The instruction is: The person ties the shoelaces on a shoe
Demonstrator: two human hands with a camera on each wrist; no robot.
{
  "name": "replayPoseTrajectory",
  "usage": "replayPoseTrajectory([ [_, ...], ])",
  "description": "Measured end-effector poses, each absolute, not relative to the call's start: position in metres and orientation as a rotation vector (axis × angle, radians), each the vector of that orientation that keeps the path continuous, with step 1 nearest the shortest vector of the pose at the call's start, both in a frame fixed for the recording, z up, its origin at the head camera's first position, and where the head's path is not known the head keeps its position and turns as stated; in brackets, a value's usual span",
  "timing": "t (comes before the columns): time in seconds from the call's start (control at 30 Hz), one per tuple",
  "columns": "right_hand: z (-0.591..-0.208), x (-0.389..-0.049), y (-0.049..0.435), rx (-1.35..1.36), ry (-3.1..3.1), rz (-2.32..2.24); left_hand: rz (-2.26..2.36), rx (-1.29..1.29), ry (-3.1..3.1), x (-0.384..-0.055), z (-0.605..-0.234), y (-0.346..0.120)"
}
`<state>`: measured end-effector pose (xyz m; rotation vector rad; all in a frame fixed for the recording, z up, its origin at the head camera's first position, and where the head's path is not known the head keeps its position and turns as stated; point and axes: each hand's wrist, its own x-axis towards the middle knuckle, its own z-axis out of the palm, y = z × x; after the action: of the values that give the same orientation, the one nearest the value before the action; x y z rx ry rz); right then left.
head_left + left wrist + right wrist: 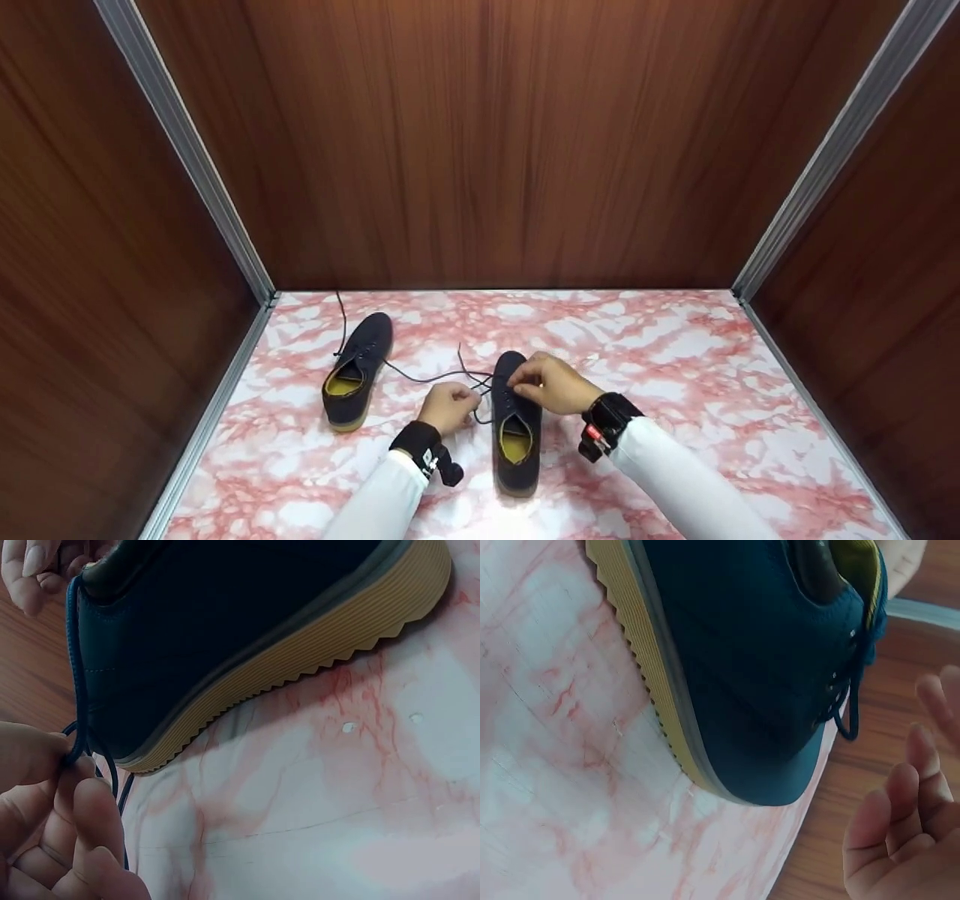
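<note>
A dark blue lace-up shoe with a yellow insole stands on the floor, its toe pointing away from me. To its left, my left hand pinches a dark shoelace between thumb and finger; the lace runs up to the shoe's opening in the left wrist view. My right hand hovers at the lacing from the right. In the right wrist view its fingers are loosely bent, apart from the shoe, with nothing seen between them. A loop of lace hangs over the eyelets there.
A matching shoe stands farther left, with loose lace ends on both sides. Another lace trails between the two shoes. The red-and-white marbled surface is walled by brown wood-grain panels with metal edges.
</note>
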<state>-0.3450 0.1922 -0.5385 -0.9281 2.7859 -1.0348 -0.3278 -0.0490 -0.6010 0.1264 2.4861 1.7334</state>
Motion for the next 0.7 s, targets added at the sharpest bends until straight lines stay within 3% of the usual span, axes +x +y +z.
replayPoseTrajectory([
  [0.7, -0.546, -0.329, 0.177, -0.974, 2.603, -0.851, 1.685, 0.085, 2.492, -0.335, -0.598, -0.045],
])
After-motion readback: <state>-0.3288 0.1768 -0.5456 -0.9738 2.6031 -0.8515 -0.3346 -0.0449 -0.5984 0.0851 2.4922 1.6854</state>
